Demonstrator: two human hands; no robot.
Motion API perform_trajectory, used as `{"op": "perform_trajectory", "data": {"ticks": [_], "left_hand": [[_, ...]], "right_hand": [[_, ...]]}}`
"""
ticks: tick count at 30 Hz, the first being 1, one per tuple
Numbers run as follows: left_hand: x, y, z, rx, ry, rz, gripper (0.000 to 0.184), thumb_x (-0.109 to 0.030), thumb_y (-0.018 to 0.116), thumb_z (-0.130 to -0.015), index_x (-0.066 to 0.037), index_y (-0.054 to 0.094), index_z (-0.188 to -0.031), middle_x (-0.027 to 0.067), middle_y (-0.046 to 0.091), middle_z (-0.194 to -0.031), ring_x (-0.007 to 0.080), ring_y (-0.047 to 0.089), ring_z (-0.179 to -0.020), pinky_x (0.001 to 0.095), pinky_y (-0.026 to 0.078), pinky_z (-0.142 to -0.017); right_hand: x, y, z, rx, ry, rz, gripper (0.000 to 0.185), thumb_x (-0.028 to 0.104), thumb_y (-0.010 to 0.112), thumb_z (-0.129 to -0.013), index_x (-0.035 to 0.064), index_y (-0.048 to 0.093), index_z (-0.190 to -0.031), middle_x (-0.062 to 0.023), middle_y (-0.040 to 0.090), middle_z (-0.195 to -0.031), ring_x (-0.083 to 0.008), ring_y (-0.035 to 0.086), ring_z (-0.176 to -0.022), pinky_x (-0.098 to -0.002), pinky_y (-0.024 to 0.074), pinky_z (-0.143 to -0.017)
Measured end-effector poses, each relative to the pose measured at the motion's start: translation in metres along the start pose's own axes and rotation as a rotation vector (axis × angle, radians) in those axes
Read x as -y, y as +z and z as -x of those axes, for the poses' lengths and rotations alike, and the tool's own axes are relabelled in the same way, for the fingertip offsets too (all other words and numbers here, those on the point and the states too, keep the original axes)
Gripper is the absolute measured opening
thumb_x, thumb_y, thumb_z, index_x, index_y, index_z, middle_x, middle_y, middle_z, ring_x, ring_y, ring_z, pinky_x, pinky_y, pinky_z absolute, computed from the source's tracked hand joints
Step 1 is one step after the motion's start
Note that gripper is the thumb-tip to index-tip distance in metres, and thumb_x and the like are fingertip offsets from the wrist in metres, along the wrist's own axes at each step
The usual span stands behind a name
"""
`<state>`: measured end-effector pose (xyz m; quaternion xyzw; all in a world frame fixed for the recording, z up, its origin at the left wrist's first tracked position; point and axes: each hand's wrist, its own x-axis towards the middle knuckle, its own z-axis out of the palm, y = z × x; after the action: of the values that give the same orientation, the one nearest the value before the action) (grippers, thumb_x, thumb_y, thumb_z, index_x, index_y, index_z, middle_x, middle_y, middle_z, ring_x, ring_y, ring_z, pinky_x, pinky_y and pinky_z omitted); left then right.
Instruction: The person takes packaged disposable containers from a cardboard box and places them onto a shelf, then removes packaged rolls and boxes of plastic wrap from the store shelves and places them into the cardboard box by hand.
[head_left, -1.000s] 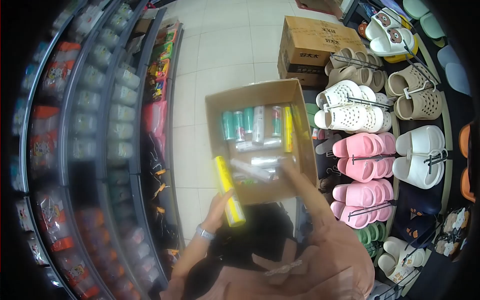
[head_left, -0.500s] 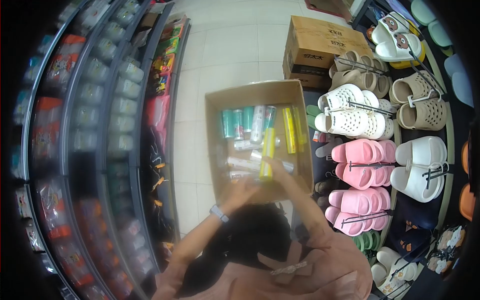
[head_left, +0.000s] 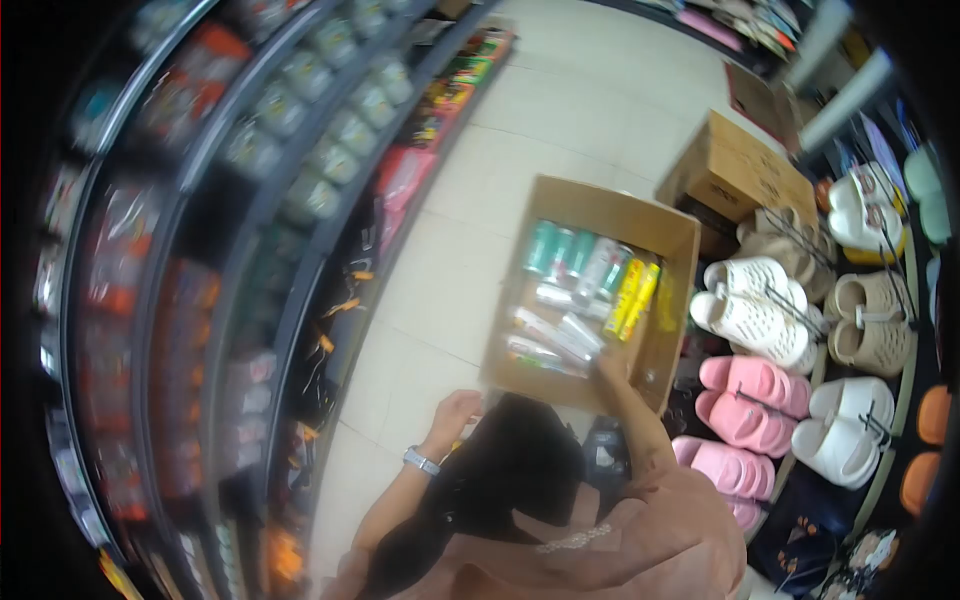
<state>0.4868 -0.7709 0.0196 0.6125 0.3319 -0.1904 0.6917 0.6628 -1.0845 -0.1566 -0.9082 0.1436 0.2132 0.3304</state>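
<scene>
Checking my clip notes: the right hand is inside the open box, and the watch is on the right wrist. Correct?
No: the head view shows the watch on the wrist of the left hand. The right hand is inside the open box.

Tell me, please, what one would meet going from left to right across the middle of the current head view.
Stocked shelves → left hand → open cardboard box → pink slippers → plain white slippers → orange shoes.
</scene>
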Motion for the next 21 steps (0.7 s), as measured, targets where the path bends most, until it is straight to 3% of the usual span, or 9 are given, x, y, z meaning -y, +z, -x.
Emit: {"op": "perform_trajectory", "data": {"ticks": [1, 2, 4, 7, 8, 9, 15, 17, 21], "left_hand": [[0.007, -0.010, 0.010, -0.032, 0.015, 0.040, 0.027, -0.020, 0.061, -0.090, -0.004, 0.058, -0.112, 0.0056, 0.066, -0.099, 0.0138, 0.064, -0.088, 0.0267, 0.049, -0.075], [0.016, -0.020, 0.020, -0.044, 0.054, 0.070, 0.027, -0.021, 0.062, -0.089, -0.004, 0.059, -0.111, 0.0054, 0.066, -0.098, 0.0139, 0.064, -0.088, 0.0267, 0.049, -0.074], [0.034, -0.042, 0.045, -0.098, 0.118, 0.122, 0.027, -0.022, 0.062, -0.090, -0.004, 0.059, -0.110, 0.0056, 0.066, -0.099, 0.0131, 0.063, -0.088, 0.0272, 0.050, -0.073], [0.083, -0.081, 0.077, -0.178, 0.266, 0.012, 0.028, -0.023, 0.061, -0.090, -0.004, 0.059, -0.111, 0.0053, 0.065, -0.099, 0.0123, 0.061, -0.085, 0.0271, 0.050, -0.072], [0.106, -0.094, 0.089, -0.168, 0.354, 0.122, 0.028, -0.023, 0.061, -0.090, -0.004, 0.059, -0.111, 0.0050, 0.064, -0.098, 0.0121, 0.061, -0.085, 0.0266, 0.050, -0.071], [0.127, -0.106, 0.104, -0.153, 0.455, 0.222, 0.027, -0.023, 0.061, -0.091, -0.005, 0.059, -0.111, 0.0048, 0.064, -0.097, 0.0119, 0.061, -0.084, 0.0262, 0.049, -0.071], [0.215, -0.165, 0.215, -0.461, 0.372, 0.511, 0.027, -0.026, 0.061, -0.091, -0.007, 0.059, -0.110, 0.0015, 0.061, -0.095, 0.0106, 0.060, -0.084, 0.0251, 0.049, -0.072], [0.230, -0.180, 0.266, -0.599, 0.375, 0.546, 0.026, -0.026, 0.061, -0.091, -0.008, 0.060, -0.110, 0.0009, 0.061, -0.096, 0.0105, 0.060, -0.085, 0.0248, 0.048, -0.072], [0.285, -0.182, 0.324, -0.839, 0.451, 0.676, 0.024, -0.025, 0.060, -0.091, -0.009, 0.061, -0.109, 0.0006, 0.062, -0.096, 0.0109, 0.060, -0.086, 0.0245, 0.049, -0.072]], "right_hand": [[-0.029, 0.030, -0.020, 0.049, -0.031, -0.042, 0.027, 0.022, 0.061, -0.075, 0.0059, 0.068, -0.095, -0.0182, 0.068, -0.093, -0.0309, 0.065, -0.087, -0.0375, 0.0498, -0.079], [-0.021, 0.039, -0.007, -0.120, -0.110, -0.227, 0.021, 0.019, 0.059, -0.078, 0.0062, 0.069, -0.091, -0.0158, 0.068, -0.089, -0.0278, 0.065, -0.084, -0.0365, 0.0497, -0.077], [0.016, 0.036, 0.017, -0.160, -0.306, -0.319, 0.017, 0.013, 0.059, -0.080, 0.0036, 0.067, -0.093, -0.0121, 0.066, -0.087, -0.0226, 0.063, -0.079, -0.0333, 0.0496, -0.075], [0.082, 0.060, 0.045, -0.046, -0.432, -0.668, 0.013, 0.001, 0.056, -0.082, 0.0021, 0.064, -0.092, -0.0077, 0.062, -0.084, -0.0143, 0.058, -0.068, -0.0255, 0.0477, -0.052], [0.111, 0.068, 0.062, -0.035, -0.501, -0.622, 0.012, 0.001, 0.056, -0.083, 0.0018, 0.063, -0.092, -0.0061, 0.062, -0.082, -0.0120, 0.056, -0.064, -0.0218, 0.0447, -0.048], [0.134, 0.091, 0.074, 0.073, -0.533, -0.845, 0.012, 0.000, 0.054, -0.085, 0.0022, 0.062, -0.094, -0.0046, 0.061, -0.080, -0.0098, 0.053, -0.058, -0.0201, 0.0425, -0.046], [0.250, 0.244, 0.223, 0.659, -0.770, -0.671, 0.012, 0.003, 0.050, -0.091, 0.0038, 0.061, -0.097, -0.0060, 0.062, -0.079, -0.0101, 0.056, -0.056, -0.0213, 0.0429, -0.044], [0.271, 0.299, 0.316, 0.827, -0.764, -0.567, 0.013, 0.004, 0.050, -0.090, 0.0038, 0.061, -0.098, -0.0065, 0.063, -0.079, -0.0105, 0.057, -0.057, -0.0221, 0.0448, -0.047], [0.264, 0.356, 0.510, 1.303, -0.967, -0.271, 0.012, 0.006, 0.053, -0.088, 0.0033, 0.062, -0.096, -0.0058, 0.063, -0.078, -0.0114, 0.058, -0.060, -0.0237, 0.0478, -0.053]]}}
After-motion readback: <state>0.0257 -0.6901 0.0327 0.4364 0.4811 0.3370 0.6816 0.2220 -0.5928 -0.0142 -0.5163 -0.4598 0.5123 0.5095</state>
